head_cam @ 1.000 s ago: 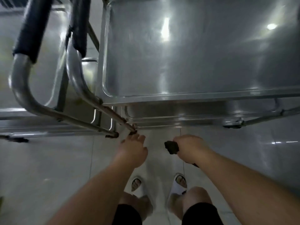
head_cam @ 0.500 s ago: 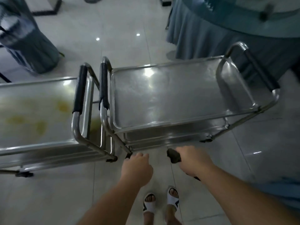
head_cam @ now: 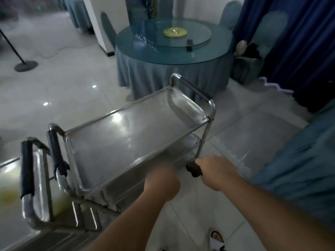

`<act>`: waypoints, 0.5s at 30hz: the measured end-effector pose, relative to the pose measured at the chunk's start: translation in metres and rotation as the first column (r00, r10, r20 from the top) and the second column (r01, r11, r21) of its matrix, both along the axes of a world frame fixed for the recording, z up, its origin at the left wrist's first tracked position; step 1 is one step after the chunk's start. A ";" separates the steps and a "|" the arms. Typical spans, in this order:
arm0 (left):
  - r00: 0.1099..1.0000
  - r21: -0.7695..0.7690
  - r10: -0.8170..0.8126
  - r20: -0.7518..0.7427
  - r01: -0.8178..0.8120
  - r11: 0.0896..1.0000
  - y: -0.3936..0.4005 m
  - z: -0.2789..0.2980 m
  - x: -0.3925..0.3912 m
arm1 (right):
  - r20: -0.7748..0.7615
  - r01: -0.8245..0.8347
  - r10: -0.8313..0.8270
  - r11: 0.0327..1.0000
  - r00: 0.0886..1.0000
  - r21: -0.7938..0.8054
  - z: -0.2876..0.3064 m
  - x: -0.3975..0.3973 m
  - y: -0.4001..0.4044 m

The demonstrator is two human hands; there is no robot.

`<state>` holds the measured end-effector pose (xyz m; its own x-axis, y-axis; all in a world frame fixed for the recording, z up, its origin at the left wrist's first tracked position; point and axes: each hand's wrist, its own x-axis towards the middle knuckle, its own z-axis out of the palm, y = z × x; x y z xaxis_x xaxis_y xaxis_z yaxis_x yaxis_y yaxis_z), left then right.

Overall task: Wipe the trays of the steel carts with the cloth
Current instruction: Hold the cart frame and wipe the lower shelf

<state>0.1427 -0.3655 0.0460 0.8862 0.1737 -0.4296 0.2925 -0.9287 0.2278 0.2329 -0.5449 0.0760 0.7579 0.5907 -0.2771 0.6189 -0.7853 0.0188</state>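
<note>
Right hand (head_cam: 215, 173): fingers curled tight around a dark cloth (head_cam: 194, 169), a bunched end sticking out past the thumb side. Cloth held in the air just beside the near right leg of the steel cart (head_cam: 204, 134), not touching any tray.

Left hand (head_cam: 161, 182): seen from the back, blurred, fingers bent inward and hidden; cannot tell whether closed on the near rim of the top tray (head_cam: 126, 134) or only held close to it.

Top tray: shiny steel, raised rim all around with rounded corners, bright reflections of lamps on the surface, nothing lying on it. Below it a lower tray (head_cam: 188, 144), mostly hidden. 2 tube handles, 1 at each short end: the far handle (head_cam: 194, 89) with a dark sleeve, the near handle (head_cam: 55, 153) with a dark sleeve torn at its lower end.

Second cart (head_cam: 29, 178) at the left, handle just beside the near handle of the first cart, nearly touching. Its top tray (head_cam: 7, 187) with yellowish stains.

Behind the far handle a round worktop (head_cam: 172, 49) with blue skirt and glass turntable, near the cart end. White tiled floor (head_cam: 63, 84) open at the left and far left, and also at the right of the cart up to a blue cloth (head_cam: 299, 169) at the right edge. 1 white sandal (head_cam: 216, 238) at the bottom edge.
</note>
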 end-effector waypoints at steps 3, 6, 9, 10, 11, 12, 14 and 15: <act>0.992 0.047 -0.121 0.027 0.120 0.992 -0.042 0.013 0.042 | -0.005 0.087 -0.087 0.996 0.996 0.022 0.005 0.026 -0.056; 0.975 0.091 -0.219 0.035 0.215 0.972 -0.095 0.023 0.089 | 0.010 0.171 -0.172 0.984 0.985 0.037 0.006 0.057 -0.118; 0.956 0.102 -0.282 0.081 0.273 0.957 -0.155 0.030 0.140 | 0.013 0.262 -0.264 0.963 0.965 0.058 0.006 0.095 -0.184; 0.950 0.102 -0.295 0.098 0.285 0.953 -0.177 0.032 0.158 | 0.012 0.300 -0.302 0.951 0.953 0.070 0.007 0.108 -0.206; 0.946 0.106 -0.304 0.107 0.294 0.950 -0.199 0.035 0.175 | -0.001 0.342 -0.343 0.936 0.939 0.085 0.008 0.122 -0.230; 0.944 0.114 -0.312 0.112 0.299 0.947 -0.221 0.037 0.193 | -0.022 0.375 -0.375 0.921 0.927 0.108 0.009 0.136 -0.253; 0.935 0.132 -0.339 0.103 0.325 0.936 -0.263 0.042 0.225 | -0.073 0.407 -0.400 0.903 0.914 0.139 0.014 0.159 -0.295; 0.929 0.142 -0.357 0.097 0.342 0.929 -0.283 0.043 0.240 | -0.081 0.408 -0.400 0.902 0.913 0.142 0.017 0.169 -0.314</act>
